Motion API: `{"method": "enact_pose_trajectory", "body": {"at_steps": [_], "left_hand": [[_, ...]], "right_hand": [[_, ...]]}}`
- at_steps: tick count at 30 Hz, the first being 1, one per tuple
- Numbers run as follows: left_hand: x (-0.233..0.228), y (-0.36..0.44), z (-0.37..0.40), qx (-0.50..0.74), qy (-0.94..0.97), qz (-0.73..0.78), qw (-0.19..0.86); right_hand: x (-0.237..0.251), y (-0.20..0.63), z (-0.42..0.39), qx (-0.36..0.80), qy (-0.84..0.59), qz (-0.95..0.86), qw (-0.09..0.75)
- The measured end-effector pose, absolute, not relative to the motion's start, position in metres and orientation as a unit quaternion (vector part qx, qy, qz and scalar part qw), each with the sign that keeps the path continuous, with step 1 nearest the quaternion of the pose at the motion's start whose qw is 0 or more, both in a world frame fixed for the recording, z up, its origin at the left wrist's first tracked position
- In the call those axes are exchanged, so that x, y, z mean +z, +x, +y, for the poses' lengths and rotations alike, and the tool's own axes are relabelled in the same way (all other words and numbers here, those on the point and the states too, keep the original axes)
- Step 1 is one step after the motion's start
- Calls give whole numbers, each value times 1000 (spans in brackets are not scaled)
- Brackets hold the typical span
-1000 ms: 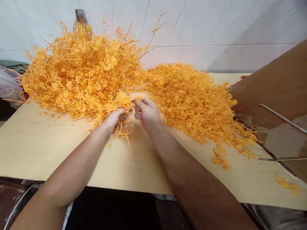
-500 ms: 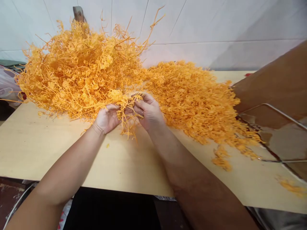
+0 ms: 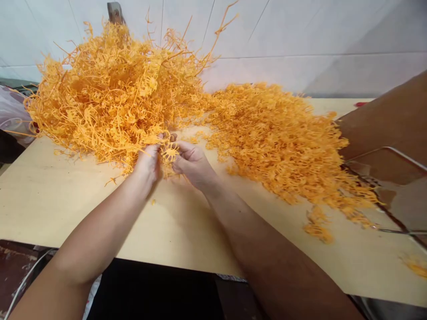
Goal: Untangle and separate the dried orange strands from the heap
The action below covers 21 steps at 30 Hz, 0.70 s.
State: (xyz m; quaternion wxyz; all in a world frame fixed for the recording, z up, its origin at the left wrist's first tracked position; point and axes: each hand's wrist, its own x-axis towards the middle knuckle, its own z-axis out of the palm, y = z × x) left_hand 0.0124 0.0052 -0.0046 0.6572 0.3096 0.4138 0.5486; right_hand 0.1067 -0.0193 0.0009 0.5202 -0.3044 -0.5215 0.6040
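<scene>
Left hand (image 3: pixel 147 162) and right hand (image 3: pixel 194 163) grip spiky orange piece (image 3: pixel 170 152) over bench (image 3: pixel 167 231); round face turned toward wearer, spikes radiating outward, long axis unclear.

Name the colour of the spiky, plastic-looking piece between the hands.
Yellow-orange; the spiky piece shows best in the head view.

The single view looks from the person's head, forward and down across the nearby table (image 3: pixel 187 242) to the wall (image 3: pixel 293 31) behind, left hand (image 3: pixel 146 164) and right hand (image 3: pixel 193 164) near the middle.
</scene>
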Motion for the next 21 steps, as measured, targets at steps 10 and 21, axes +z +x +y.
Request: {"method": "enact_pose_trajectory", "body": {"at_steps": [10, 21], "left_hand": [[1, 7, -1, 546, 328, 326, 698], [5, 10, -5, 534, 326, 339, 702]], "right_hand": [[-3, 121, -12, 617, -342, -454, 544], [-6, 116, -13, 656, -303, -442, 531]]}}
